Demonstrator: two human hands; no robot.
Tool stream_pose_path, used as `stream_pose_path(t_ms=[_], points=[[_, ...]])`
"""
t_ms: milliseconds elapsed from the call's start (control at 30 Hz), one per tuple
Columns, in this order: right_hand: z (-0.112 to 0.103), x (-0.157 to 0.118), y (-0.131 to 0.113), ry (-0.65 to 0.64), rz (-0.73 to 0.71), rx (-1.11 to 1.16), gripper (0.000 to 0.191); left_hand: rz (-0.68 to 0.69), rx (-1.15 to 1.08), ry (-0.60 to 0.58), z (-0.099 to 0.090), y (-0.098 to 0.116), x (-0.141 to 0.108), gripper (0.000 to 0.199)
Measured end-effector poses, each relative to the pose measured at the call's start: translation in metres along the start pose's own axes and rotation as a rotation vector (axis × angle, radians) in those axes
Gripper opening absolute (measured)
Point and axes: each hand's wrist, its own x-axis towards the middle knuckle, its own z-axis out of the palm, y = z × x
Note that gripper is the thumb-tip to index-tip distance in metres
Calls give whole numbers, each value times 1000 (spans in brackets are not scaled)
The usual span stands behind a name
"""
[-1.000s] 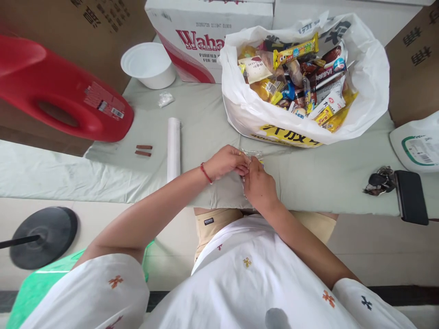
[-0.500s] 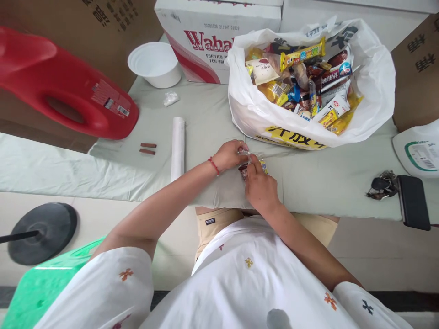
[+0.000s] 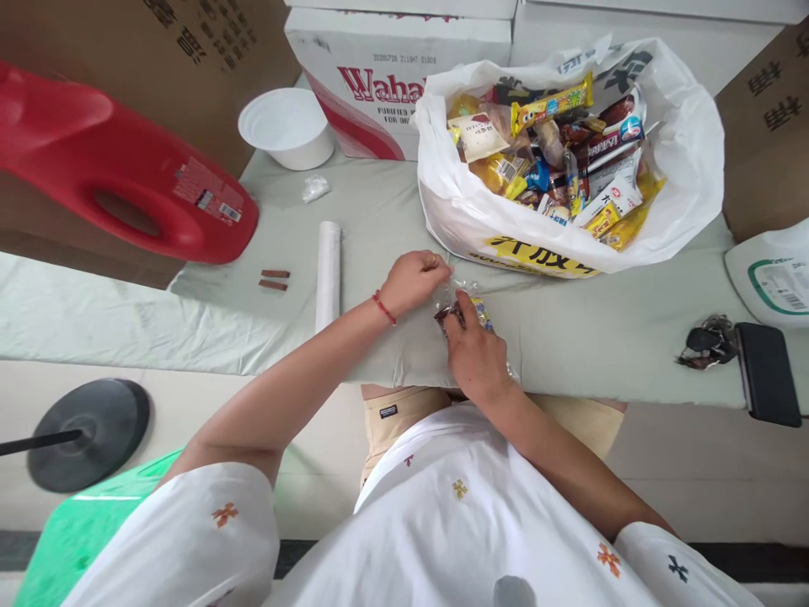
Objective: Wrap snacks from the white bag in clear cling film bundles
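Observation:
A small clear plastic bag (image 3: 485, 314) with wrapped snacks inside lies on the cloth-covered table in front of me. My left hand (image 3: 415, 282), with a red bracelet at the wrist, pinches the top edge of this bag on its left side. My right hand (image 3: 479, 352) is closed over the bag's middle, thumb and fingers gripping it, and covers much of what is inside. Brown and yellow-blue wrappers show around the right fingers. Just beyond stands a large white plastic bag (image 3: 499, 215) full of assorted packaged snacks.
Left of my hands lie a white plastic roll (image 3: 328, 278), two brown strips (image 3: 274, 279) and a crumpled clear wrapper (image 3: 315, 188). A white bowl (image 3: 287, 131), a red jug (image 3: 126, 177) and a Wahaha box (image 3: 379, 84) stand behind. Keys (image 3: 706, 342) and a phone (image 3: 767, 373) lie at right.
My left hand has drawn a little to the left and up, away from the right hand. My right fingers have slid lower on the clear bag, and its top shows more.

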Motion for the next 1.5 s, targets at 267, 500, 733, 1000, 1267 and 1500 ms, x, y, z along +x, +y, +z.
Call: stream_pose_path(t_ms=[267, 500, 733, 1000, 1267, 1500], points=[[-1, -2, 0, -18, 7, 13, 38, -33, 145, -387, 18, 24, 27, 42], [8, -7, 2, 93, -63, 61, 30, -65, 2, -125, -5, 3, 39, 37], [10, -6, 2, 122, -81, 53, 30, -9, 108, -371, 2, 6, 25, 44], [14, -7, 6, 158, -117, 102, 29, 75, -3, -319, 4, -5, 28, 39], [4, -7, 3, 90, -111, 128, 22, 151, 329, -30, 11, -29, 31, 35], [-10, -2, 3, -34, -82, 198, 36, 377, -201, -69, 15, 0, -39, 49]])
